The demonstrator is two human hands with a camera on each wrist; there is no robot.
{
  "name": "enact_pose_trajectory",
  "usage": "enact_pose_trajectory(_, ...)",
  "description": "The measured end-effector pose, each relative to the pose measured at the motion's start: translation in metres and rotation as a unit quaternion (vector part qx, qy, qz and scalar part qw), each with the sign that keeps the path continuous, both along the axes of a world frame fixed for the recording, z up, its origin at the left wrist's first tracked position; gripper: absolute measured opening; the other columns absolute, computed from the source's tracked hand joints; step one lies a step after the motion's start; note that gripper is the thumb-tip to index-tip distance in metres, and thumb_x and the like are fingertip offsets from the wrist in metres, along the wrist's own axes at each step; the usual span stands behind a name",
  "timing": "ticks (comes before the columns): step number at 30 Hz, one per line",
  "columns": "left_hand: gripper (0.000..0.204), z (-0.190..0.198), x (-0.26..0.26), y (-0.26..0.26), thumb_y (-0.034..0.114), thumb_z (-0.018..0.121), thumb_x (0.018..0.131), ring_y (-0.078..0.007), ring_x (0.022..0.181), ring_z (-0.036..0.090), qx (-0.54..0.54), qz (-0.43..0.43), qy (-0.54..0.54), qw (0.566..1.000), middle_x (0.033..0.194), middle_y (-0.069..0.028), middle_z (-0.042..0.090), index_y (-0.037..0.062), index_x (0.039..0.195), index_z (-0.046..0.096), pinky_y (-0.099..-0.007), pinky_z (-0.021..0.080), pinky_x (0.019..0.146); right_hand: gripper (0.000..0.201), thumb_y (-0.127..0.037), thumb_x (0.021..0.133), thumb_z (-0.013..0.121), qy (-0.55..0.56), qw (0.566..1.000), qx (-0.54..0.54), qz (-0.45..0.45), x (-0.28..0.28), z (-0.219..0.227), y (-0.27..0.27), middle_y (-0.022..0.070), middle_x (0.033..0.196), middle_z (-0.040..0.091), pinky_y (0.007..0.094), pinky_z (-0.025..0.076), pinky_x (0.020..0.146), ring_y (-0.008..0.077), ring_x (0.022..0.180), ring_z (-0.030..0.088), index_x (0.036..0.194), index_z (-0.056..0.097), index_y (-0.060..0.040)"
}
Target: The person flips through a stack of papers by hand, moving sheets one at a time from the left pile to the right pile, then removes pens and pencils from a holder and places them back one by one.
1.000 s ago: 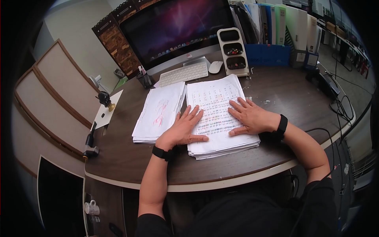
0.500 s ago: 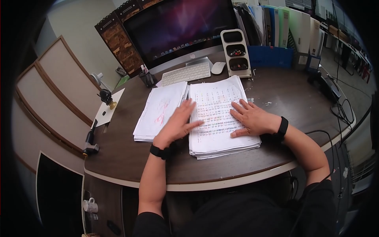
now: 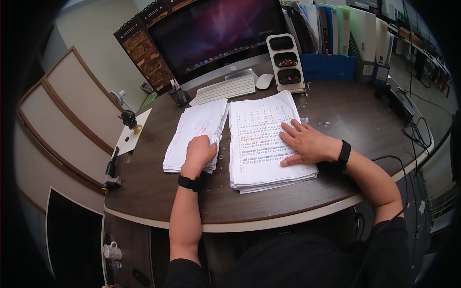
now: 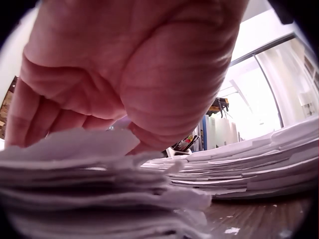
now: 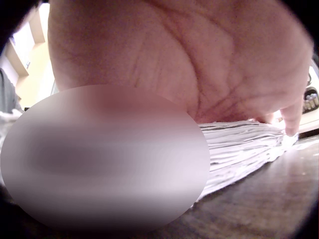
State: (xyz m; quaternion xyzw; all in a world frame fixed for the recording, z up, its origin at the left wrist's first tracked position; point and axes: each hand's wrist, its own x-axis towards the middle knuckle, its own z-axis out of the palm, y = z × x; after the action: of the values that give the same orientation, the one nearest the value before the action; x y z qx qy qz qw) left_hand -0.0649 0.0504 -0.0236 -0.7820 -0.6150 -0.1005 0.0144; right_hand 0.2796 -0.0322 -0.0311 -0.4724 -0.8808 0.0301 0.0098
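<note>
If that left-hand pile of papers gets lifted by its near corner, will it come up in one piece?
Probably not. The left paper stack looks like loose sheets with uneven, fanned edges, so the top pages would likely flop and slide apart. The left hand rests on its near corner with curled fingers; the whole pile seems thick, so fairly heavy.

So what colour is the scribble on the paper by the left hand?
Red, on white paper. The scribble shows best in the head view, just beyond the left hand.

monitor (image 3: pixel 216 36), kbd (image 3: pixel 224 90), mouse (image 3: pixel 263 81)
</note>
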Motion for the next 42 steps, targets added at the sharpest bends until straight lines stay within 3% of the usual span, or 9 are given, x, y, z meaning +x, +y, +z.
enact_pose_trajectory(18, 0.017, 0.008, -0.006, 0.003, 0.007, 0.057, 0.084, -0.0456, 0.08, 0.066, 0.164, 0.058, -0.042, 0.984, 0.081, -0.0275, 0.067, -0.0007, 0.089, 0.071, -0.0509, 0.053, 0.075, 0.106, -0.082, 0.086, 0.042, 0.008, 1.0, -0.005, -0.004, -0.001, 0.0, 0.001, 0.0324, 0.155, 0.027, 0.0546, 0.022, 0.118, 0.051, 0.146, 0.02, 0.146, 0.039, 0.005)
enact_pose_trajectory(22, 0.008, 0.035, 0.008, -0.014, 0.004, 0.056, 0.09, -0.0427, 0.073, 0.068, 0.286, 0.026, -0.06, 0.956, 0.077, -0.0245, 0.068, 0.0001, 0.092, 0.063, -0.0489, 0.054, 0.067, 0.106, -0.082, 0.086, 0.042, 0.013, 1.0, -0.004, -0.006, 0.0, -0.001, 0.0, 0.0325, 0.155, 0.027, 0.0556, 0.021, 0.119, 0.051, 0.145, 0.021, 0.146, 0.039, 0.005)
enact_pose_trajectory(26, 0.01, 0.042, 0.024, -0.03, 0.009, 0.057, 0.098, -0.0326, 0.067, 0.067, 0.457, -0.069, -0.226, 0.857, 0.078, -0.0178, 0.067, -0.0006, 0.102, 0.059, -0.0384, 0.051, 0.061, 0.103, -0.079, 0.087, 0.043, -0.001, 1.0, 0.021, -0.006, -0.003, 0.005, -0.001, 0.0328, 0.152, 0.031, 0.0575, 0.021, 0.118, 0.0496, 0.144, 0.025, 0.144, 0.04, 0.006)
enact_pose_trajectory(28, 0.013, 0.044, 0.031, -0.037, 0.012, 0.056, 0.101, -0.0141, 0.069, 0.063, 0.425, -0.093, -0.387, 0.813, 0.08, -0.0091, 0.067, -0.001, 0.101, 0.058, -0.0298, 0.049, 0.062, 0.1, -0.075, 0.088, 0.047, 0.027, 0.998, 0.064, -0.011, -0.004, 0.01, 0.001, 0.0326, 0.15, 0.034, 0.0565, 0.021, 0.118, 0.0487, 0.143, 0.027, 0.144, 0.039, 0.007)
enact_pose_trajectory(31, 0.014, 0.042, 0.032, -0.039, 0.014, 0.056, 0.102, -0.003, 0.075, 0.054, 0.303, -0.099, -0.51, 0.799, 0.085, -0.0023, 0.064, -0.0001, 0.103, 0.057, -0.0224, 0.046, 0.066, 0.095, -0.065, 0.089, 0.057, 0.147, 0.981, 0.123, -0.023, -0.003, 0.021, 0.003, 0.0325, 0.145, 0.041, 0.0541, 0.027, 0.116, 0.0476, 0.14, 0.035, 0.144, 0.036, 0.0091)
enact_pose_trajectory(36, 0.012, 0.029, 0.043, -0.033, 0.011, 0.056, 0.102, -0.0036, 0.076, 0.059, 0.127, -0.178, -0.655, 0.723, 0.089, -0.0034, 0.067, 0.0008, 0.107, 0.054, -0.021, 0.048, 0.069, 0.09, -0.043, 0.088, 0.074, 0.462, 0.883, 0.035, -0.073, -0.005, 0.03, 0.003, 0.0311, 0.132, 0.055, 0.0441, 0.047, 0.102, 0.0403, 0.119, 0.059, 0.146, 0.03, 0.012)
enact_pose_trajectory(38, 0.011, 0.029, 0.053, -0.037, 0.011, 0.056, 0.101, -0.0001, 0.064, 0.052, 0.008, -0.155, -0.682, 0.715, 0.077, 0.001, 0.063, 0.0003, 0.106, 0.054, -0.018, 0.04, 0.056, 0.088, -0.03, 0.088, 0.077, 0.603, 0.787, -0.071, -0.109, -0.003, 0.026, 0.009, 0.0296, 0.128, 0.058, 0.0331, 0.055, 0.085, 0.027, 0.102, 0.067, 0.148, 0.027, 0.0118)
enact_pose_trajectory(39, 0.009, 0.028, 0.057, -0.038, 0.008, 0.056, 0.1, -0.0039, 0.067, 0.059, -0.031, -0.156, -0.691, 0.705, 0.081, -0.0034, 0.068, 0.0, 0.104, 0.055, -0.0196, 0.047, 0.061, 0.079, -0.019, 0.087, 0.077, 0.616, 0.774, -0.081, -0.121, -0.001, 0.025, 0.013, 0.0252, 0.118, 0.065, 0.0251, 0.055, 0.074, 0.0166, 0.093, 0.068, 0.146, 0.033, 0.0125)
enact_pose_trajectory(42, 0.009, 0.03, 0.057, -0.042, 0.005, 0.058, 0.097, -0.0067, 0.066, 0.061, -0.177, -0.14, -0.659, 0.717, 0.082, -0.0047, 0.068, -0.0001, 0.103, 0.055, -0.0222, 0.05, 0.062, 0.071, -0.015, 0.086, 0.076, 0.593, 0.792, -0.058, -0.138, 0.009, 0.018, 0.02, 0.0171, 0.099, 0.07, 0.0247, 0.053, 0.066, 0.0135, 0.085, 0.066, 0.141, 0.042, 0.0133)
